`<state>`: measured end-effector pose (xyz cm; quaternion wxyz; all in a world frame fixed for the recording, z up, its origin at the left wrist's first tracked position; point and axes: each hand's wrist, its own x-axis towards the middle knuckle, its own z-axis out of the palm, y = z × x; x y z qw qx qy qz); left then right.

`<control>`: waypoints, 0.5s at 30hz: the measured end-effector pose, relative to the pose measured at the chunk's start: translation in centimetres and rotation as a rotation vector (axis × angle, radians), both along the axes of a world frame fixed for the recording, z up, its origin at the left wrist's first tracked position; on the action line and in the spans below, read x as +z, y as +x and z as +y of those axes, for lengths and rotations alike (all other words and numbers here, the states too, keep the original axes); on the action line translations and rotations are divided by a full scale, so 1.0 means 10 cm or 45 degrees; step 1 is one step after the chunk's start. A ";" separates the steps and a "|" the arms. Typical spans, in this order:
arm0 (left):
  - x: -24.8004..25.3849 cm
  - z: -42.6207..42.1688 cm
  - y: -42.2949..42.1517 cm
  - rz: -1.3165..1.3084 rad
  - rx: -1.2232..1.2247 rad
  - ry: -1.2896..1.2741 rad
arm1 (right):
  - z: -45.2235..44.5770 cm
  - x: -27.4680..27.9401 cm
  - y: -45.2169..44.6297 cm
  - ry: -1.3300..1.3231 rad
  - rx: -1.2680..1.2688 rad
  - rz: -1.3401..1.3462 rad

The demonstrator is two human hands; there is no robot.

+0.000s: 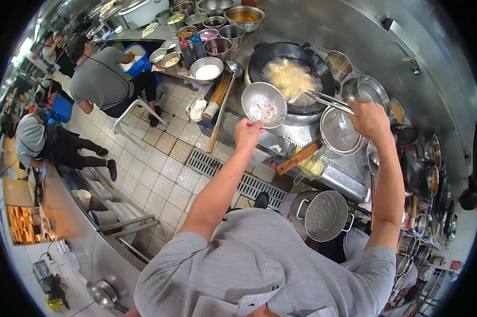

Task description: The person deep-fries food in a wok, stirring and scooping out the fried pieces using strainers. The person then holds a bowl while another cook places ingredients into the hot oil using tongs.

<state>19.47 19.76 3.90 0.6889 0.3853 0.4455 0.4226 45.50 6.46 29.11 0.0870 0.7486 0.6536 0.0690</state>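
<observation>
My left hand [248, 134] grips the rim of a metal bowl [251, 99], tilted, with pale wet residue and small red bits inside. My right hand [371, 119] is closed around metal tongs [331, 101]. At the tongs' tips, over the wok's near edge, is a whitish piece [296, 98]; I cannot make out what it is. Pale golden food [288, 75] bubbles in oil in the black wok [258, 57]. Below my right hand rests a round strainer [342, 131] with a wooden handle.
A ladle [221, 103] lies left of the wok. Seasoning bowls, including one of white powder [206, 70], crowd the back counter. A large pot [326, 215] stands near my body. Metal pans [373, 91] stand at right. Co-workers [104, 79] are at left, near a white stool [138, 116].
</observation>
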 end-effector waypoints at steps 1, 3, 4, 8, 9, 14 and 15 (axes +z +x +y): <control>-0.04 0.00 -0.01 -0.028 0.038 0.001 | 0.04 -0.07 0.12 0.000 -0.026 0.008; -0.04 -0.03 -0.06 -0.066 0.089 0.002 | 0.14 -0.34 0.38 -0.034 -0.093 0.068; -0.03 -0.05 -0.10 -0.075 0.104 0.002 | 0.23 -0.48 0.47 -0.091 -0.160 0.081; 0.01 -0.14 -0.34 -0.134 0.169 -0.017 | 0.52 -1.14 0.57 -0.227 -0.373 0.096; 0.03 -0.17 -0.43 -0.153 0.173 -0.034 | 0.53 -1.19 0.54 -0.179 -0.444 0.155; 0.08 -0.20 -0.98 -0.243 0.174 -0.077 | 0.48 -1.40 0.59 0.000 -0.511 0.282; 0.14 -0.20 -1.07 -0.266 0.167 -0.077 | 0.45 -1.37 0.59 0.015 -0.478 0.294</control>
